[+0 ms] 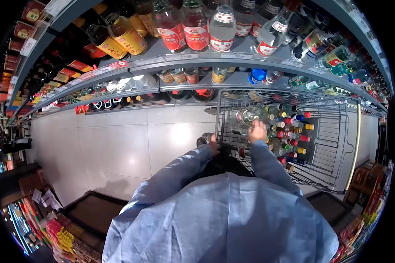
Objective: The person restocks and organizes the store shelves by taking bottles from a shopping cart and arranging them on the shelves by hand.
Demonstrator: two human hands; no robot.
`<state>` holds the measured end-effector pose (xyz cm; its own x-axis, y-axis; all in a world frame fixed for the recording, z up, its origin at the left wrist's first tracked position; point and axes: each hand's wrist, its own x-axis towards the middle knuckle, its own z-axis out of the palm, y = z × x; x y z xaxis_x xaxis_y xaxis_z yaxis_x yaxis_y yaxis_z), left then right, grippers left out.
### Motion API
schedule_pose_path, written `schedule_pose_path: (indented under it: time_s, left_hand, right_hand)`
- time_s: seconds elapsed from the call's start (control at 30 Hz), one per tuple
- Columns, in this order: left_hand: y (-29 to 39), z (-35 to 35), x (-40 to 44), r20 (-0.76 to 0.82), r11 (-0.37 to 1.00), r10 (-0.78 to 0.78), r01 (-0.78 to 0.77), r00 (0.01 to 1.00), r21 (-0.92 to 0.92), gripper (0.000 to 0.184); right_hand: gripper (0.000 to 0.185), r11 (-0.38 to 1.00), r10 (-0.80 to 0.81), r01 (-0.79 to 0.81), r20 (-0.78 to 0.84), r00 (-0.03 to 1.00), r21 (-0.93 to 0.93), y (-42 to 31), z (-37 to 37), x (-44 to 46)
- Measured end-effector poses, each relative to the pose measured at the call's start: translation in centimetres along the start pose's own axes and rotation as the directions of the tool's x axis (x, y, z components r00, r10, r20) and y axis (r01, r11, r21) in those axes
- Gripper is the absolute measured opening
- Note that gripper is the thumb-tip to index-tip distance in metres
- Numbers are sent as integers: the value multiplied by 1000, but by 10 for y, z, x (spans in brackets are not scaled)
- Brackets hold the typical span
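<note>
Below me, a wire shopping cart [333,131] holds several upright bottles with red, blue, yellow and black caps. My right hand [257,132] is inside the cart, its fingers closed at the neck of a clear glass bottle [247,115] that leans near the cart's left end. My left hand [213,143] is just outside that end, partly hidden by its sleeve. It is against a dark-looking glass bottle [202,141] and seems curled round its side. The label of that bottle cannot be read.
Ahead, a store shelf [162,58] carries clear bottles with red labels [196,37] and yellow-labelled bottles [128,38]. Lower shelves hold more bottles and jars. Pale floor tiles [114,136] lie to the left. Behind me stand dark display stands [90,215] and colourful packages [59,234].
</note>
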<state>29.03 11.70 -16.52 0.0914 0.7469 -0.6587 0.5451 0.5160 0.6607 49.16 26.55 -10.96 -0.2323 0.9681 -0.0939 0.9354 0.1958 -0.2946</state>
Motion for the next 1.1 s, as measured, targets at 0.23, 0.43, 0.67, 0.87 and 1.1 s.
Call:
schedule_pose_path:
  time_s: [0.23,0.43,0.67,0.87,1.1]
  left_hand:
    - [64,-29,-3,148,982,-76,49,986,181,66]
    - [105,-43,18,-15,833,-114,104,993,543,32]
    - [207,-29,45,-168,934,173,-107,971,341,36]
    - [193,-12,92,-184,937,248,-188,951,294,97]
    - [267,-52,20,-181,859,490,-508,853,-66,84]
  right_hand:
    - [44,996,-7,18,126,992,-86,14,-12,52]
    - [36,980,49,46,455,889,-195,60,11,85]
    - [29,966,-259,246,334,906,82,89,-2,90]
    - [20,909,-327,245,210,921,338,76,-110,94]
    - [10,531,-382,66,169,909,845,61,-265,94]
